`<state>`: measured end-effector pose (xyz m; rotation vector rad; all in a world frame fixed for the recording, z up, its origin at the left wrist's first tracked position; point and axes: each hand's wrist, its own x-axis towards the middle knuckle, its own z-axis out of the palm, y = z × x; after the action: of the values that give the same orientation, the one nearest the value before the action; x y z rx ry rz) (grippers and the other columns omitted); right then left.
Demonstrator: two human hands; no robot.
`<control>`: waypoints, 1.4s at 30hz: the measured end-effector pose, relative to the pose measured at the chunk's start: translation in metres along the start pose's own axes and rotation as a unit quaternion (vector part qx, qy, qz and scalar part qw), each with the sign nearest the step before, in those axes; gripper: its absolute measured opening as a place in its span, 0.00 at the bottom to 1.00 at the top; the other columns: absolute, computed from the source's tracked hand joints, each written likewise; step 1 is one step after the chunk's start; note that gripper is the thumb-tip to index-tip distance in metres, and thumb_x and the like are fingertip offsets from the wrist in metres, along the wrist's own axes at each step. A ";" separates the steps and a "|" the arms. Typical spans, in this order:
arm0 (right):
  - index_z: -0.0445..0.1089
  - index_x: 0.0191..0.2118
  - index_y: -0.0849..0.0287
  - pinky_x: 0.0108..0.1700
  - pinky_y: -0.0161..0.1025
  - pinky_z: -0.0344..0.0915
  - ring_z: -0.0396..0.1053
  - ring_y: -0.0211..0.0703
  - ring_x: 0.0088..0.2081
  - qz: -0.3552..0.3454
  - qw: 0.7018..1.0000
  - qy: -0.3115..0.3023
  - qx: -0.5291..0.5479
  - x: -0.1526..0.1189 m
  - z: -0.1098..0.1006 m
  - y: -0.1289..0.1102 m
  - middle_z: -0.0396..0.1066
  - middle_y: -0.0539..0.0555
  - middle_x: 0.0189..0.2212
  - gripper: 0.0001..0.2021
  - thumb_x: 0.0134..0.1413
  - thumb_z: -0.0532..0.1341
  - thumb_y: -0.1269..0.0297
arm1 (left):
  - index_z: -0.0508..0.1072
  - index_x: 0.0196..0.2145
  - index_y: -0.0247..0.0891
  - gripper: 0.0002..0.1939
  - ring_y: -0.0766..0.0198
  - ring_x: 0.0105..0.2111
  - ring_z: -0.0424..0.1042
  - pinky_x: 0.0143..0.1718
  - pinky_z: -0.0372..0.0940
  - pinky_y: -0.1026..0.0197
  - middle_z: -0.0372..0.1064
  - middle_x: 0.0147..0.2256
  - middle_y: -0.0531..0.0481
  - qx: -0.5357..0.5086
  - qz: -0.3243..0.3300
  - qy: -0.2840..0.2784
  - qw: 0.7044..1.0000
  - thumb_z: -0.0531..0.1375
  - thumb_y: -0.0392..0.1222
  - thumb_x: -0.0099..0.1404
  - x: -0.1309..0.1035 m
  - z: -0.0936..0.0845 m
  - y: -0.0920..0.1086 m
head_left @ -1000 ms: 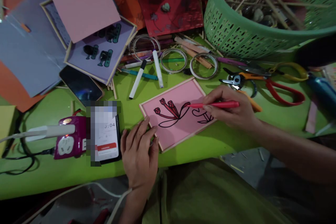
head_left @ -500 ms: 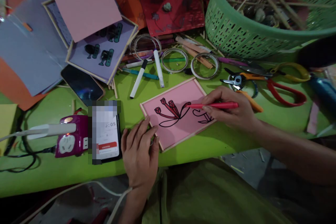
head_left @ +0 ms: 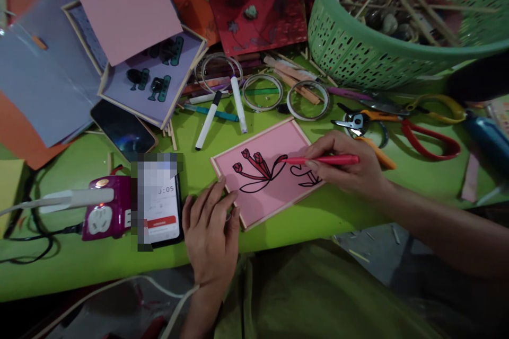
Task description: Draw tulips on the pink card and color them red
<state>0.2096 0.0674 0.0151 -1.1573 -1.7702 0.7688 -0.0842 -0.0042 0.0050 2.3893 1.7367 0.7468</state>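
Note:
A red marker [head_left: 334, 160] is gripped in my right hand [head_left: 345, 161], its tip at the upper end of a black-outlined leaf on a pink card [head_left: 274, 201]. The card has a thin wooden stick frame and lies tilted on the green table [head_left: 159, 270]. Drawn on it are flowers with red-filled heads and stems; more black outlines sit partly under my right hand. My left hand [head_left: 210, 230] lies with fingers stretched out, fingertips at the card's left edge.
To the left are a lit phone [head_left: 163, 206], a purple power socket [head_left: 104, 214] and a dark phone [head_left: 124, 130]. White markers [head_left: 209, 122], tape rolls [head_left: 308, 100] and scissors [head_left: 431, 137] lie beyond the card. A green basket [head_left: 358, 47] stands at back right, framed purple cards [head_left: 139, 103] at back left.
The view has shifted very slightly. Both hands, the red marker and the card look almost the same as before.

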 end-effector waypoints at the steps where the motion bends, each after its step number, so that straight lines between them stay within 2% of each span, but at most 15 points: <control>1: 0.74 0.36 0.52 0.27 0.35 0.67 0.71 0.37 0.26 0.006 1.000 0.006 -0.006 0.001 0.000 -0.001 0.76 0.47 0.29 0.07 0.58 0.67 0.73 | 0.75 0.54 0.45 0.10 0.53 0.62 0.73 0.68 0.57 0.46 0.76 0.63 0.47 0.000 -0.001 0.000 1.000 0.56 0.39 0.80 0.000 0.000 0.000; 7: 0.72 0.32 0.52 0.27 0.37 0.64 0.70 0.38 0.26 0.024 0.999 0.040 -0.024 0.002 -0.003 -0.005 0.75 0.47 0.26 0.07 0.56 0.66 0.74 | 0.74 0.55 0.47 0.11 0.53 0.62 0.74 0.68 0.58 0.45 0.77 0.62 0.48 -0.002 -0.003 -0.001 1.000 0.56 0.39 0.80 0.000 -0.001 0.000; 15: 0.73 0.32 0.54 0.28 0.39 0.64 0.70 0.39 0.26 0.035 0.998 0.047 -0.022 0.002 -0.004 -0.005 0.75 0.48 0.27 0.07 0.55 0.67 0.74 | 0.75 0.55 0.48 0.12 0.53 0.63 0.74 0.68 0.58 0.46 0.76 0.63 0.48 -0.008 -0.007 -0.006 1.000 0.57 0.38 0.78 0.000 -0.001 0.000; 20: 0.73 0.32 0.53 0.28 0.37 0.64 0.70 0.39 0.27 0.031 0.999 0.029 -0.009 0.002 -0.004 -0.005 0.76 0.48 0.27 0.09 0.55 0.68 0.76 | 0.75 0.55 0.48 0.12 0.53 0.63 0.74 0.68 0.58 0.46 0.76 0.63 0.48 -0.007 -0.010 -0.006 1.000 0.57 0.37 0.78 0.000 -0.001 0.001; 25: 0.72 0.32 0.53 0.28 0.36 0.64 0.70 0.38 0.27 0.023 0.999 0.038 -0.017 0.001 -0.003 -0.004 0.75 0.48 0.27 0.09 0.54 0.67 0.77 | 0.75 0.55 0.47 0.12 0.53 0.63 0.73 0.68 0.58 0.45 0.76 0.64 0.48 -0.006 -0.008 -0.009 1.000 0.57 0.37 0.79 0.000 -0.001 0.001; 32: 0.74 0.34 0.52 0.28 0.38 0.67 0.72 0.39 0.27 0.011 1.000 0.017 0.003 0.000 -0.002 -0.004 0.77 0.49 0.28 0.07 0.57 0.68 0.73 | 0.75 0.55 0.48 0.13 0.52 0.62 0.74 0.67 0.60 0.43 0.76 0.63 0.48 -0.006 -0.012 -0.007 1.000 0.57 0.37 0.78 0.000 -0.001 0.000; 37: 0.73 0.33 0.53 0.28 0.38 0.66 0.71 0.39 0.27 0.026 0.999 0.032 -0.008 -0.001 -0.003 -0.003 0.76 0.48 0.28 0.08 0.55 0.67 0.76 | 0.76 0.55 0.49 0.13 0.53 0.63 0.74 0.68 0.60 0.44 0.76 0.63 0.48 -0.012 -0.017 -0.008 1.000 0.58 0.37 0.78 0.000 -0.001 0.000; 42: 0.74 0.34 0.53 0.28 0.37 0.67 0.72 0.38 0.27 0.011 1.000 0.013 0.008 0.000 -0.002 -0.003 0.77 0.48 0.29 0.08 0.56 0.67 0.76 | 0.76 0.55 0.49 0.12 0.53 0.63 0.74 0.68 0.59 0.44 0.76 0.63 0.48 -0.010 -0.017 -0.007 1.000 0.57 0.38 0.78 0.000 -0.001 0.001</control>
<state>0.2107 0.0660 0.0183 -1.1716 -1.7287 0.7758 -0.0841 -0.0047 0.0063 2.3404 1.7499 0.7381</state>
